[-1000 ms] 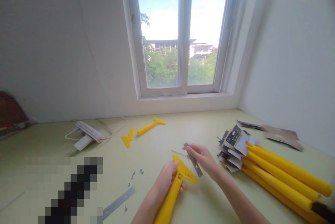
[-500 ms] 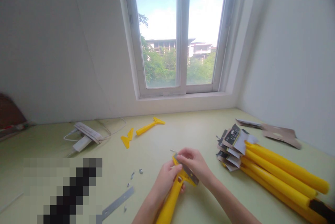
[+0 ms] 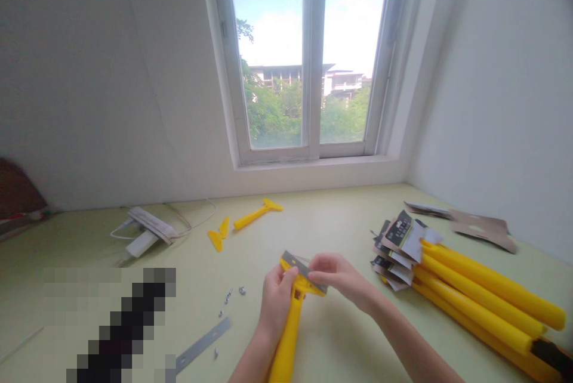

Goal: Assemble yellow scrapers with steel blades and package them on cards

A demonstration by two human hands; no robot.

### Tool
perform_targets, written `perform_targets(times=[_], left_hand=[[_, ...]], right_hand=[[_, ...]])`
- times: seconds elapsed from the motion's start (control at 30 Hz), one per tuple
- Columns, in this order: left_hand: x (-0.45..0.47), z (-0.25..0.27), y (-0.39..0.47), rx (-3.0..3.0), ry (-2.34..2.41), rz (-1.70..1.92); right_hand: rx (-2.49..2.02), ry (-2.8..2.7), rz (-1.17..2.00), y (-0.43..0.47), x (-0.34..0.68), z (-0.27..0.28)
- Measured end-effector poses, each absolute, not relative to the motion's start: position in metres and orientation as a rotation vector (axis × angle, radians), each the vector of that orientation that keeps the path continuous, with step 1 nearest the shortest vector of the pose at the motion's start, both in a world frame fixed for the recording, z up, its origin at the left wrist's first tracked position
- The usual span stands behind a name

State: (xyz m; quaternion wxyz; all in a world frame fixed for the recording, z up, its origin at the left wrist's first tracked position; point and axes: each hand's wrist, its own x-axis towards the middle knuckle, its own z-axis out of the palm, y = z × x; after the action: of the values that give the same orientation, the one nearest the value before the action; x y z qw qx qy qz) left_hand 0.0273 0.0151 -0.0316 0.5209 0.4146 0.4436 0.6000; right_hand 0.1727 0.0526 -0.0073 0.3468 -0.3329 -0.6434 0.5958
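One yellow scraper (image 3: pixel 289 332) and blade (image 3: pixel 298 265) between both hands (image 3: pixel 276 295) (image 3: pixel 344 275)

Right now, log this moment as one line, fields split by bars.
left hand: holding yellow scraper | right hand: fingers on grey blade | grey blade: along yellow scraper's head | nearby: second blade, small metal parts

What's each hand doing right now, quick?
Left hand: closed, holding the yellow scraper near its top.
Right hand: closed, holding the metal blade against the scraper's top.
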Motion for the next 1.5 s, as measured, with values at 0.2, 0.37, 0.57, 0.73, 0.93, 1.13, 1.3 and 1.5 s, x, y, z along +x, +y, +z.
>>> perform_targets(times=[0.2,0.37,0.57,0.73,0.93,1.13,1.3,1.5], left_hand=[[0.029,-0.032,0.013,1.054,1.061,1.444],[0.031,-0.021,0.008,1.039,1.045,1.474],[0.029,-0.012,0.002,1.04,0.999,1.548],[0.029,-0.01,0.0,1.044,1.038,1.64],[0.032,-0.001,-0.006,1.087,1.113,1.727],[0.031,-0.003,-0.004,1.038,1.079,1.75],[0.03,-0.007,-0.002,1.011,1.027,1.729],[0.025,-0.01,0.001,1.025,1.064,1.689]], right_hand=[[-0.856,-1.604,1.565,0.051,0.171,-0.007],[-0.873,-1.606,1.578,0.05,0.173,-0.003],[-0.874,-1.652,1.588,0.047,0.172,0.002],[-0.831,-1.643,1.7,0.043,0.172,0.007],[-0.734,-1.595,1.84,0.038,0.171,0.009],[-0.744,-1.48,1.728,0.038,0.166,0.005],[-0.75,-1.418,1.707,0.038,0.164,0.006],[-0.728,-1.421,1.69,0.035,0.163,0.011]])
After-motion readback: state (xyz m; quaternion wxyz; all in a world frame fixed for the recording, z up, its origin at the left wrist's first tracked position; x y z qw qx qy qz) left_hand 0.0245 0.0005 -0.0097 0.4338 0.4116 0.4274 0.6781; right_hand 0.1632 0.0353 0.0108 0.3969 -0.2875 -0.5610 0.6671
